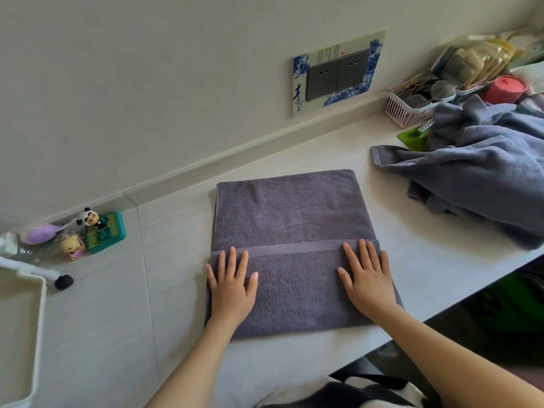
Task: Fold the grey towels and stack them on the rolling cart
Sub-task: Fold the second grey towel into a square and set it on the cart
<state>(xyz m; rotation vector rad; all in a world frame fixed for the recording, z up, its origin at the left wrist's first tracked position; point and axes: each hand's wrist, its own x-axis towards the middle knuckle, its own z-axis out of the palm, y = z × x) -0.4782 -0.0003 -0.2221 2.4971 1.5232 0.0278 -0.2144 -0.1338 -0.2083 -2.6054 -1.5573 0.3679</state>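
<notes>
A grey towel [291,213] lies flat on the white counter [117,304], its near part folded up over the rest. My left hand [231,282] presses flat on the left side of that folded flap, fingers straight and spread. On the flap's right side my right hand [368,278] presses flat in the same way. A heap of unfolded grey-blue towels [482,169] lies crumpled at the right of the counter. The white rim of the rolling cart [36,334] shows at the lower left edge.
Small toy figures [88,231] and a green box stand by the wall at left. A black caster [64,281] rests near the cart. A pink basket [409,107], a red lidded pot [504,88] and packets crowd the back right. A wall socket panel [338,73] sits above the counter.
</notes>
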